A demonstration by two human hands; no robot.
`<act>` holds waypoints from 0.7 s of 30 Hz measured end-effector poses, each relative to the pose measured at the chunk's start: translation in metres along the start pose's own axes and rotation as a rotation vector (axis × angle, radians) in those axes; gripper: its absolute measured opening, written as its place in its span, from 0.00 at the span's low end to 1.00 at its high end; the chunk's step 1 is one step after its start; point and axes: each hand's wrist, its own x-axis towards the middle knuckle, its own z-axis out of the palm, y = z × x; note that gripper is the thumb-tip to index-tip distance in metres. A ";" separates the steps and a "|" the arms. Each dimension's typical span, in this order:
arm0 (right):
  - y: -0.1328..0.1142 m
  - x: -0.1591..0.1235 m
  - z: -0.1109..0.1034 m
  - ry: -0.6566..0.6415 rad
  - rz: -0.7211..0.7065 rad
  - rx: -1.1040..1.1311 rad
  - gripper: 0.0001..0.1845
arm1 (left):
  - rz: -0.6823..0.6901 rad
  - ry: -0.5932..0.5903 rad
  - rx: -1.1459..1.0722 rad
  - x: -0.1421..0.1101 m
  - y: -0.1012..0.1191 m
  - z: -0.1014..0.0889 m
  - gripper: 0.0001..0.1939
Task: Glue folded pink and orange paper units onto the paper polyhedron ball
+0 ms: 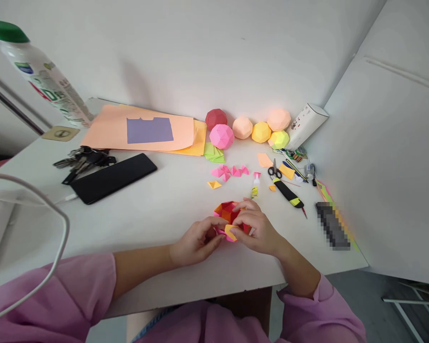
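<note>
Seen from the head camera, a person's left hand [196, 242] pinched the near left edge of a pink-and-orange paper shell [222, 209] at the front of a white counter [171, 212], while the right hand [260, 229] closed thumb and finger on a yellow paper flap [230, 232] at its near side; whether the flap was attached could not be told. The shell appeared partly built, its upper side open. Six closed paper balls [222, 136] sat finished by the wall; loose pink pieces [235, 171] lay unjoined near a glue bottle [255, 186].
</note>
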 end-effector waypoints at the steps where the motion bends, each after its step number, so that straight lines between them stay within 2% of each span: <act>1: 0.000 0.000 0.000 -0.011 0.007 0.015 0.08 | 0.001 0.003 0.003 0.000 0.000 0.000 0.10; 9: 0.000 0.000 0.001 -0.070 0.033 0.058 0.08 | 0.028 0.007 0.054 -0.003 -0.005 0.000 0.12; 15: 0.001 0.000 0.001 -0.061 0.027 0.079 0.06 | 0.081 0.005 0.076 -0.003 -0.008 0.000 0.14; 21: 0.000 -0.001 0.008 -0.031 0.011 0.060 0.06 | 0.038 -0.005 0.023 -0.003 -0.004 0.000 0.13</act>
